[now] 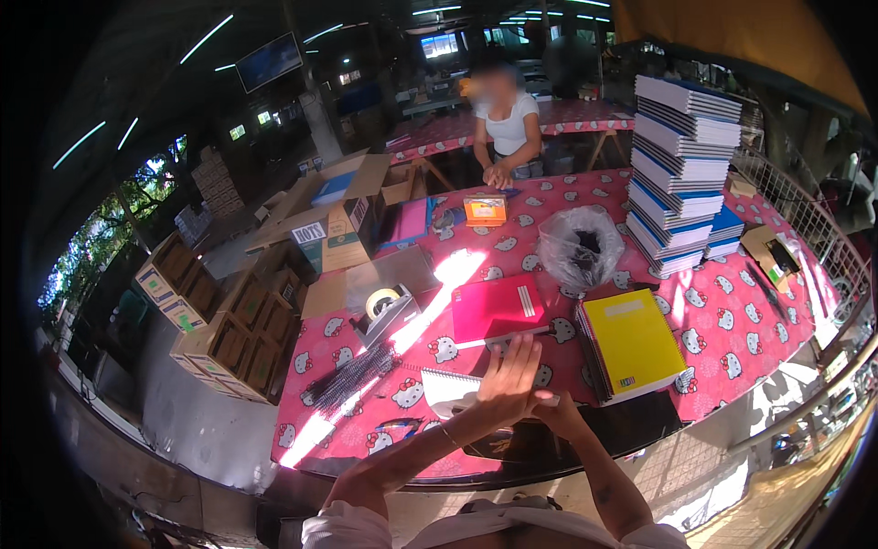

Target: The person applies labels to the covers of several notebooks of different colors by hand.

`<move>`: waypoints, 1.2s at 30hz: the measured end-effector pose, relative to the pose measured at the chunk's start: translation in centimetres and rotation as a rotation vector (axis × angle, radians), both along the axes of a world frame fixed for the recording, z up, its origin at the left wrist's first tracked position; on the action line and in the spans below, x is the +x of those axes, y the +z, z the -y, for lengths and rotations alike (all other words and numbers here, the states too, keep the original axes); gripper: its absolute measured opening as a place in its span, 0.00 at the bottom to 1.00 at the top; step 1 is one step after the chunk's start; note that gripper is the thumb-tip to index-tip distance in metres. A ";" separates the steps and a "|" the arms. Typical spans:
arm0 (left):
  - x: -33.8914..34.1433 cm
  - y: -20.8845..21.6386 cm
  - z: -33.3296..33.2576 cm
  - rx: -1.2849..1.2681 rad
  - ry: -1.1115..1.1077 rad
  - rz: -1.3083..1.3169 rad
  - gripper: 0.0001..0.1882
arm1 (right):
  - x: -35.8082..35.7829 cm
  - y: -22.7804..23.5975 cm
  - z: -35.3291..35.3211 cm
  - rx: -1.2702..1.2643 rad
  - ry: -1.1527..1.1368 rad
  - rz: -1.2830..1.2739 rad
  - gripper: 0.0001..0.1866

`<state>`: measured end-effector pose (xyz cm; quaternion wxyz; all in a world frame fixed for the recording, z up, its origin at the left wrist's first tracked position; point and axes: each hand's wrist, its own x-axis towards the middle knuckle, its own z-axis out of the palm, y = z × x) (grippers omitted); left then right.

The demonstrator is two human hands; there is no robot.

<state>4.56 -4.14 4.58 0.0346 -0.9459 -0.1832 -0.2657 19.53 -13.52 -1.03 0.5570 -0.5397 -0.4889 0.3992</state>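
My left hand (512,380) lies flat with fingers stretched forward, over the right end of a white-paged spiral notebook (446,392). Close against its wrist side is my right hand (558,414), whose fingers are mostly hidden behind the left one. Just beyond my fingertips lies a bright pink notebook cover (485,316). To the right rests a stack of spiral notebooks with a yellow cover on top (636,339). Black spiral binding coils (352,375) are heaped left of the white-paged notebook, and a few pens (400,426) lie near the table's front edge.
A tape dispenser (384,311) and open cardboard box (334,224) stand left. Behind the pink cover are a plastic bag (572,252) and orange box (485,212). A tall notebook stack (681,174) rises at right. Another person (509,123) stands across the patterned table (722,343).
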 end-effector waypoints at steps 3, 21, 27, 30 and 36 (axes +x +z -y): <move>-2.5 -5.5 2.9 -0.028 -0.227 -0.055 0.44 | -0.7 -0.8 -0.6 0.170 -0.096 -0.070 0.11; -21.4 -12.8 -3.9 -0.584 0.666 -0.192 0.30 | -10.2 -1.0 2.9 0.536 -0.111 0.879 0.22; -26.5 -14.3 -4.1 -0.361 0.640 -0.172 0.31 | -12.9 -0.6 -3.9 0.424 -0.246 1.082 0.22; -25.8 -12.3 -3.3 -0.481 0.735 0.184 0.20 | -12.8 2.1 -4.3 0.576 -0.291 1.014 0.18; -19.9 -3.1 -0.7 -1.613 0.433 1.012 0.16 | -10.7 7.5 -9.1 0.393 -0.185 1.061 0.18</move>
